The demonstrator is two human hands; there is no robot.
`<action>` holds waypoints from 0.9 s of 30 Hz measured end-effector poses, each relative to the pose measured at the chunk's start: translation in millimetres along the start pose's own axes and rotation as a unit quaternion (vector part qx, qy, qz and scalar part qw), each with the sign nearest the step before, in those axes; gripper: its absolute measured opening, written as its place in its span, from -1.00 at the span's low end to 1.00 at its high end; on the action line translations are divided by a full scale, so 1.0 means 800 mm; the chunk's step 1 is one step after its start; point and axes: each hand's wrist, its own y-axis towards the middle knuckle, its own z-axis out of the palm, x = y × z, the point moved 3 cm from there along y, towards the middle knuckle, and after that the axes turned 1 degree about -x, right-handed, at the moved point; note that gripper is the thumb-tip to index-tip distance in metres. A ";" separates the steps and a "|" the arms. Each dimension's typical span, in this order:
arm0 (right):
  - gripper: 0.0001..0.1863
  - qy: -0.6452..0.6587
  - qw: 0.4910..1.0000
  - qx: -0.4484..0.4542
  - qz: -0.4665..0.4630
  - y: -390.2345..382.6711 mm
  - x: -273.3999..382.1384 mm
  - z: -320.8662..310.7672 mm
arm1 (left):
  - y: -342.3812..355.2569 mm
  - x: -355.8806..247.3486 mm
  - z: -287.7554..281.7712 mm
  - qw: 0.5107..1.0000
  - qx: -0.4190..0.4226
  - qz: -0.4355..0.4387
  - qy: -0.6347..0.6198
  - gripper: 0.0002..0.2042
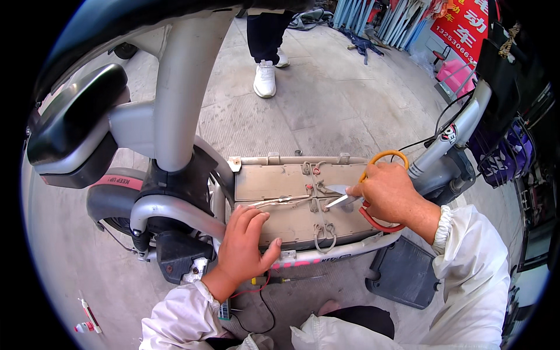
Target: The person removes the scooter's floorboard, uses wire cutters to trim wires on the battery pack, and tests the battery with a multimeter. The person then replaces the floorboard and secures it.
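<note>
My right hand (388,189) grips a pair of scissors (339,202) with orange and red handle loops. The blades are spread apart and point left, over the wires at the middle of the batteries. Dusty beige batteries (269,182) lie in the floor tray of an electric scooter, with looped grey wires (324,233) across them. My left hand (244,242) rests at the batteries' left end, fingers stretched and thumb apart. Its fingertips are near a pale wire bundle (280,202); whether they touch it I cannot tell.
The scooter's thick seat post (189,87) and black seat (81,111) rise at left, its front tube (458,128) at right. A yellow-handled screwdriver (274,280) and a black cover (402,273) lie on the near ground. Beyond the scooter stands a person in white shoes (265,80).
</note>
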 end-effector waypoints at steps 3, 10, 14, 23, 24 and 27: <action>-0.54 0.151 0.977 -0.016 0.152 -0.049 0.011 0.043 | -0.002 -0.002 -0.003 1.000 0.000 -0.010 0.000 -0.50; -0.44 0.287 0.903 -0.127 0.294 -0.108 0.055 0.122 | -0.002 -0.001 0.000 1.000 -0.011 0.003 0.009 -0.53; -0.43 0.269 0.895 -0.224 0.278 -0.117 0.073 0.132 | -0.002 -0.002 0.000 1.000 -0.015 0.008 0.019 -0.53; -0.44 0.195 0.913 -0.226 0.276 -0.149 0.063 0.102 | -0.003 -0.003 0.003 0.999 -0.005 0.005 0.035 -0.51; -0.44 0.190 0.914 -0.222 0.281 -0.153 0.058 0.096 | -0.003 -0.003 0.003 1.000 -0.003 0.005 0.030 -0.51; -0.45 0.186 0.945 -0.160 0.217 -0.153 0.054 0.080 | -0.001 -0.001 0.002 1.000 -0.005 0.007 0.022 -0.51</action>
